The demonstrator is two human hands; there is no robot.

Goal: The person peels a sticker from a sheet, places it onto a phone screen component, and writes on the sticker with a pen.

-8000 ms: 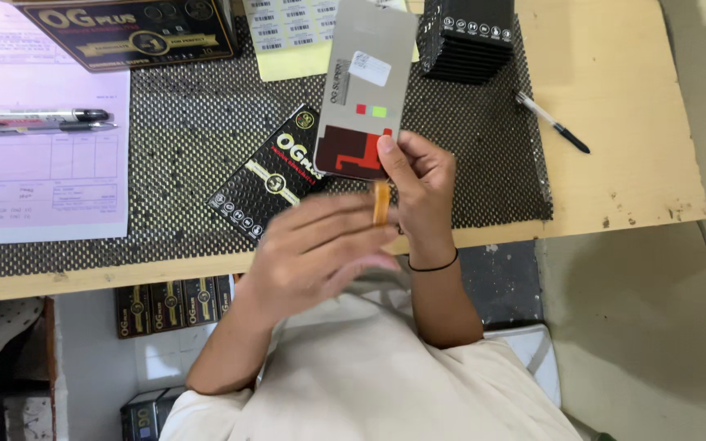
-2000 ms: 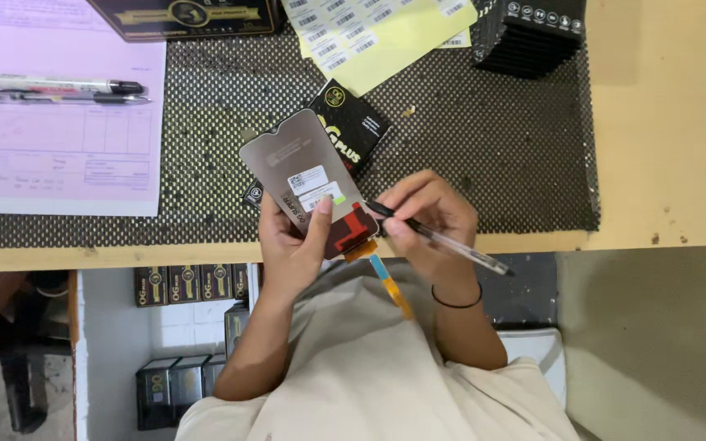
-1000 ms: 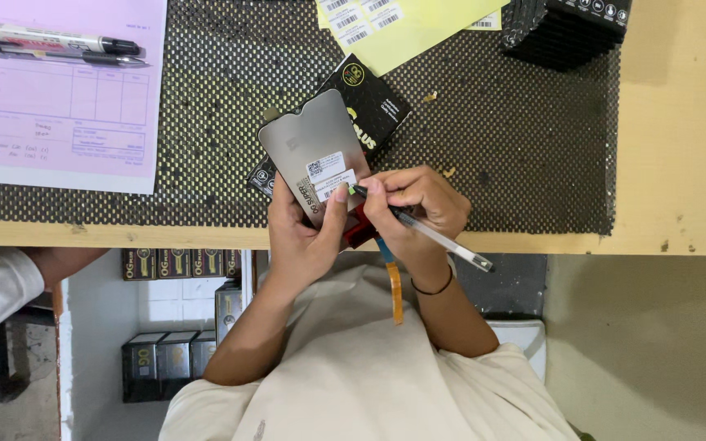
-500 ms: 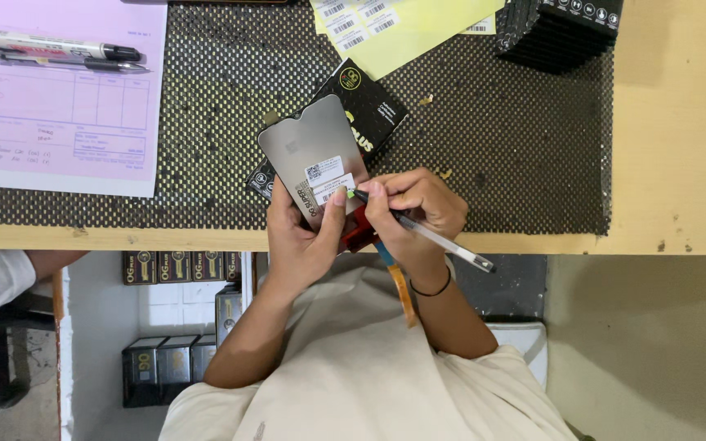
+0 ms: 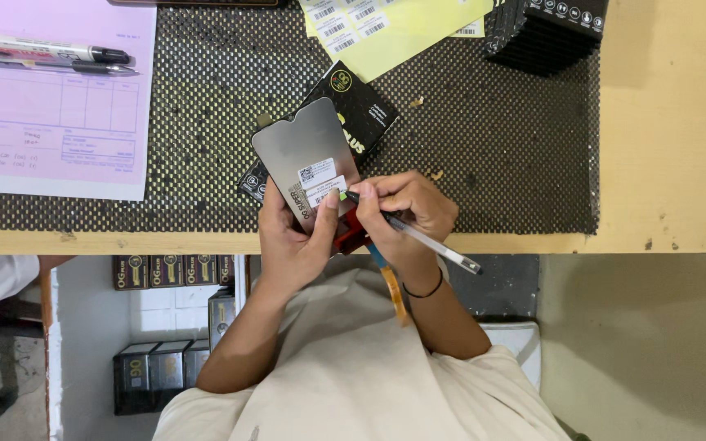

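Change: since half a second ago almost nothing shifts; both hands stay at the tabletop edge with the grey sleeve tilted the same way and the pen tip at the same spot; eight seconds ago the sleeve was held higher and the pen lay on the tabletop at the right
Left hand [image 5: 292,237]: closed around the lower part of the grey flat sleeve [image 5: 304,163], thumb pressed on its face beside the white stickers
Right hand [image 5: 410,208]: fingers pinched together on a silver pen [image 5: 418,237]; the dark tip touches the sleeve near a small green mark
Grey flat sleeve: held above the near edge of the black mesh mat [image 5: 206,122], leaning left; a red part shows below it between the hands
Black box [image 5: 353,106]: lies on the mat just behind the sleeve, partly covered by it; whether it holds anything cannot be told
Stack of black boxes [image 5: 545,33]: top right of the mat, closed
Yellow label sheet [image 5: 386,28]: top of the mat, white stickers on it
Pink form [image 5: 51,106]: left, with two pens [image 5: 42,57] lying on it
Tabletop [image 5: 672,122]: bare wood at the right
Shelf below [image 5: 165,327]: more dark boxes standing in rows
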